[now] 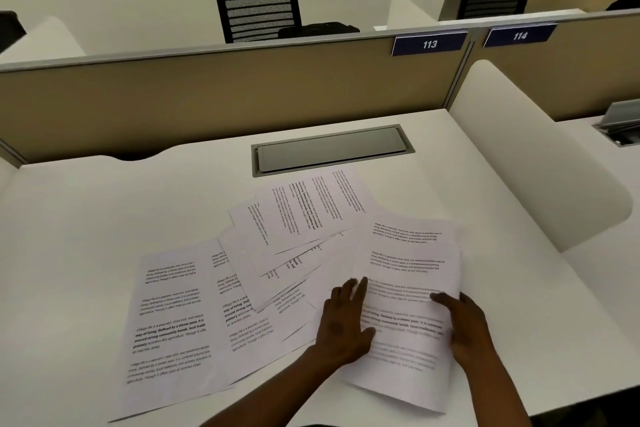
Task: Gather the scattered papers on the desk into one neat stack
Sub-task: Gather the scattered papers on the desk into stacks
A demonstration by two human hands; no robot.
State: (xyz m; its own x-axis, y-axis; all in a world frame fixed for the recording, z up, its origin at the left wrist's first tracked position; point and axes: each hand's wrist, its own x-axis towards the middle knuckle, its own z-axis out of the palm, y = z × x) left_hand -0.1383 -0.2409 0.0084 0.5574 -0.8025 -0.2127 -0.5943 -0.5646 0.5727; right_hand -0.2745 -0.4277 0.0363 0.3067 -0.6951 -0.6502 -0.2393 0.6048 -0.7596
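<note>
The left hand (pixel 343 321) lies flat on the white worktop (pixel 86 218), with its fingers straight and pressing on the left edge of the nearest sheet (pixel 408 288). The right hand (pixel 464 326) holds the right edge of this same sheet; its fingers are bent over the paper border, and the thumb side is hidden, so how deep the grip goes I cannot tell. This sheet lies between the two hands, a little turned, and its lower corner reaches close to the worktop edge. The other scattered papers (pixel 298 218) spread in a fan to the left of the left hand and beyond it, overlapping each other at different angles. The largest sheet (pixel 169 315) of them lies far to the left of the left hand, printed side up. Beyond both hands, past the papers, a grey cable cover (pixel 332 149) sits in the worktop. Behind it stands a tan partition (pixel 207 97) with a blue label "113" (pixel 429 44), and farther right a second label "114" (pixel 519 35). Over the partition a black chair (pixel 258 10) shows.
</note>
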